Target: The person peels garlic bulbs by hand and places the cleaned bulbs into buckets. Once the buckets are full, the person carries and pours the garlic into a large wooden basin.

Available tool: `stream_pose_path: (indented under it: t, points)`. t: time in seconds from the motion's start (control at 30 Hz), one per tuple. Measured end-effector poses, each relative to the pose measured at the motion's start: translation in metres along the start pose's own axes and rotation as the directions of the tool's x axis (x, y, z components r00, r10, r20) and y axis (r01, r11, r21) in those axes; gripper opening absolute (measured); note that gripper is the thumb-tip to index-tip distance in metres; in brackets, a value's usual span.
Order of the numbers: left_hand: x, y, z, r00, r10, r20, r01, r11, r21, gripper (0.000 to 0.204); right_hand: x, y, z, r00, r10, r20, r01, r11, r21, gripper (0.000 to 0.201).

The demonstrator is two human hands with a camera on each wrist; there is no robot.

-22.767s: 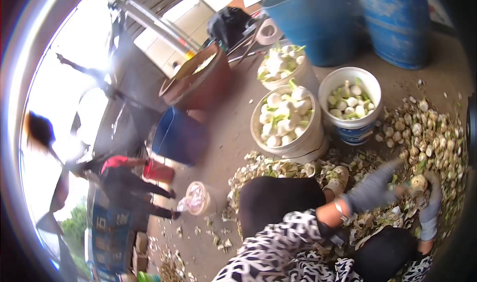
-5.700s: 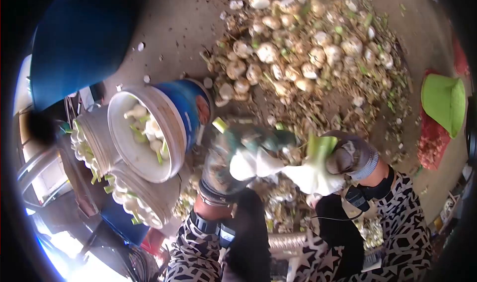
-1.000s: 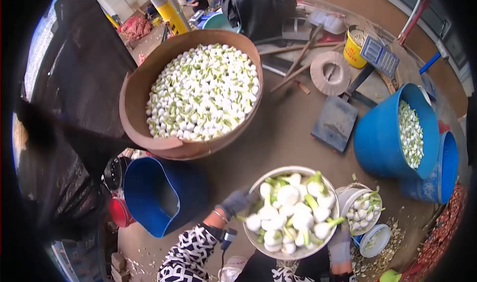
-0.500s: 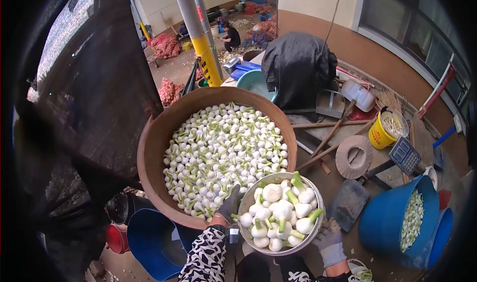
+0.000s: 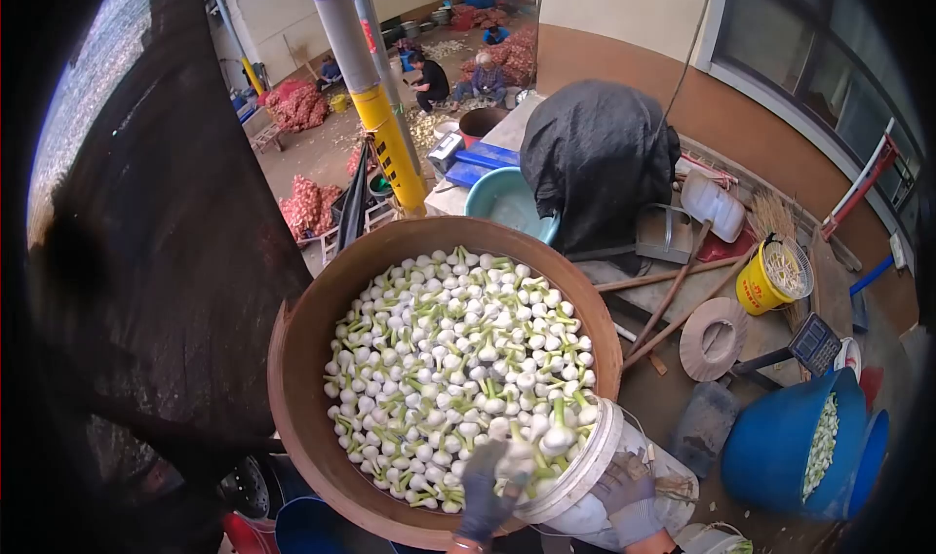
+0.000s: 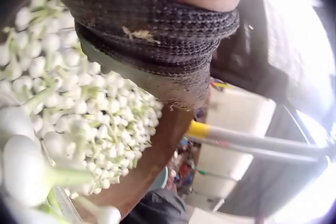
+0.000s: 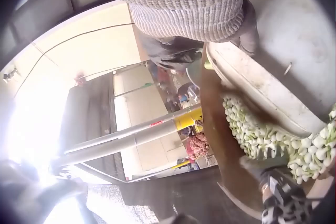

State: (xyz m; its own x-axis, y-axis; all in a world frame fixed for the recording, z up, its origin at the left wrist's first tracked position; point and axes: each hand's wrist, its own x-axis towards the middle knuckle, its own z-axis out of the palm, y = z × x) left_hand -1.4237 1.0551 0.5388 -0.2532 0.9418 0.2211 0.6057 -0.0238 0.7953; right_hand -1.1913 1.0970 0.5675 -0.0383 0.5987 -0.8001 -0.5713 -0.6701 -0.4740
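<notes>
In the head view a white bucket [image 5: 603, 466] leans mouth-down over the rim of a large brown vat [image 5: 292, 398]. Garlic bulbs [image 5: 558, 439] with green stems sit at the bucket's mouth, level with the bulbs [image 5: 439, 359] that fill the vat. My gloved left hand [image 5: 483, 495], blurred, has its fingers extended at the bucket's lip. The right wrist view also has this left hand [image 7: 268, 165] over the garlic. My gloved right hand [image 5: 629, 500] grips the bucket's outer side. Close bulbs [image 6: 23, 169] appear in the left wrist view, where the cuff hides most of the hand.
A teal basin [image 5: 507, 203] and a black-covered object [image 5: 600, 154] stand behind the vat. On the right are a scale [image 5: 814, 344], a yellow pail [image 5: 765, 283], wooden poles [image 5: 678, 281] and a blue tub [image 5: 780, 442]. A dark sheet [image 5: 166, 213] hangs at left.
The bucket, carried upright half a second ago, has moved forward over the vat's rim and tipped toward it. My right hand has swung it up; my left hand has shifted down to its mouth.
</notes>
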Motion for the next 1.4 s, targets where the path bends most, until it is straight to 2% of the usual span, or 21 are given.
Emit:
stream_pose_path:
  t: [0.03, 0.07, 0.1, 0.17, 0.2, 0.23, 0.3, 0.37, 0.43, 0.47, 0.53, 0.57, 0.6, 0.7, 0.83, 0.87, 0.9, 0.97, 1.07, 1.17, 1.4]
  points:
    - [-0.003, 0.018, 0.015, 0.992, 0.091, 0.091, -0.092, 0.996, 0.004, 0.066, 0.006, 0.0, 0.008, 0.997, -0.039, 0.072, 0.038, 0.999, 0.018, 0.055]
    - [0.0, 0.037, 0.032, 0.953, -0.026, 0.303, 0.034, 0.999, -0.019, 0.071, 0.013, 0.003, 0.01, 0.99, -0.057, 0.131, 0.059, 0.998, -0.01, 0.051]
    - [-0.025, 0.048, 0.054, 0.971, 0.007, 0.238, -0.043, 0.988, 0.146, 0.073, 0.021, 0.003, 0.012, 0.989, -0.077, 0.127, 0.078, 0.997, -0.003, 0.051]
    - [-0.027, 0.033, 0.078, 0.953, -0.193, 0.232, 0.112, 0.94, 0.323, 0.081, 0.042, 0.002, 0.011, 0.989, 0.018, 0.149, -0.019, 1.0, 0.005, 0.037]
    - [0.001, 0.033, 0.065, 0.997, -0.004, 0.075, -0.008, 0.986, 0.165, 0.075, 0.063, 0.004, -0.01, 0.933, -0.011, 0.36, 0.04, 0.997, -0.071, 0.039]
    - [0.0, 0.028, 0.075, 1.0, 0.025, -0.013, -0.02, 0.952, 0.306, 0.073, 0.058, -0.012, 0.0, 0.945, 0.02, 0.328, 0.065, 0.967, -0.248, 0.034]
    - [0.005, 0.007, 0.088, 0.997, -0.038, -0.065, 0.049, 0.984, 0.17, 0.068, 0.054, -0.051, 0.003, 0.949, 0.056, 0.309, 0.204, 0.639, -0.742, 0.031]
    - [0.012, -0.007, 0.087, 0.998, -0.062, -0.003, 0.062, 0.99, 0.13, 0.062, 0.093, -0.077, -0.056, 0.742, -0.352, 0.57, 0.598, -0.034, -0.8, 0.023]
    - [0.021, -0.01, 0.088, 0.999, 0.014, -0.044, -0.005, 0.98, 0.197, 0.058, 0.108, -0.111, -0.103, 0.717, -0.604, 0.347, 0.433, -0.004, -0.901, 0.029]
    - [0.025, -0.01, 0.088, 0.999, 0.008, -0.039, 0.0, 0.979, 0.205, 0.057, 0.133, -0.113, -0.15, 0.738, -0.653, 0.169, 0.327, 0.127, -0.936, 0.031]
    - [0.027, -0.016, 0.091, 0.998, -0.041, -0.042, 0.047, 0.984, 0.171, 0.054, 0.187, -0.094, -0.251, 0.937, -0.321, -0.136, 0.184, 0.788, -0.588, 0.036]
    - [0.029, -0.023, 0.093, 0.997, -0.052, -0.057, 0.061, 0.986, 0.154, 0.054, 0.208, -0.076, -0.291, 0.983, -0.115, -0.142, 0.076, 0.964, -0.256, 0.038]
    - [0.03, -0.03, 0.094, 0.997, -0.044, -0.07, 0.053, 0.991, 0.124, 0.053, 0.221, -0.058, -0.316, 0.996, -0.01, -0.083, 0.005, 0.999, -0.054, 0.041]
    - [0.023, -0.075, 0.101, 0.974, -0.211, -0.075, 0.208, 0.977, -0.047, 0.06, 0.219, -0.046, -0.306, 1.0, 0.02, -0.018, -0.022, 0.997, -0.078, 0.055]
    - [0.02, -0.157, 0.107, 0.934, -0.358, 0.009, 0.357, 0.93, -0.09, 0.063, 0.209, -0.043, -0.251, 0.98, -0.037, -0.198, -0.017, 0.964, -0.266, 0.056]
    - [0.021, -0.172, 0.107, 0.917, -0.399, 0.001, 0.396, 0.911, -0.118, 0.059, 0.222, -0.035, -0.251, 0.953, -0.278, -0.118, 0.226, 0.915, -0.333, 0.051]
    - [0.02, -0.189, 0.109, 0.892, -0.452, 0.001, 0.446, 0.882, -0.153, 0.059, 0.27, -0.025, -0.292, 0.835, -0.535, -0.125, 0.273, 0.601, -0.751, 0.053]
    - [0.011, -0.221, 0.113, 0.853, -0.516, 0.077, 0.519, 0.829, -0.205, 0.058, 0.244, -0.034, -0.258, 0.845, -0.532, -0.051, 0.293, 0.541, -0.788, 0.05]
    - [0.029, -0.169, 0.087, 0.754, -0.63, 0.184, 0.65, 0.679, -0.34, 0.055, 0.167, -0.072, -0.18, 0.878, -0.445, 0.176, 0.4, 0.481, -0.78, 0.046]
    - [0.04, -0.192, 0.076, 0.696, -0.654, 0.296, 0.713, 0.583, -0.389, 0.054, 0.096, -0.101, -0.113, 0.843, -0.401, 0.359, 0.515, 0.41, -0.753, 0.041]
    - [0.102, -0.144, -0.013, 0.791, -0.553, 0.262, 0.599, 0.61, -0.519, 0.055, 0.015, -0.113, -0.047, 0.807, -0.352, 0.475, 0.591, 0.445, -0.673, 0.038]
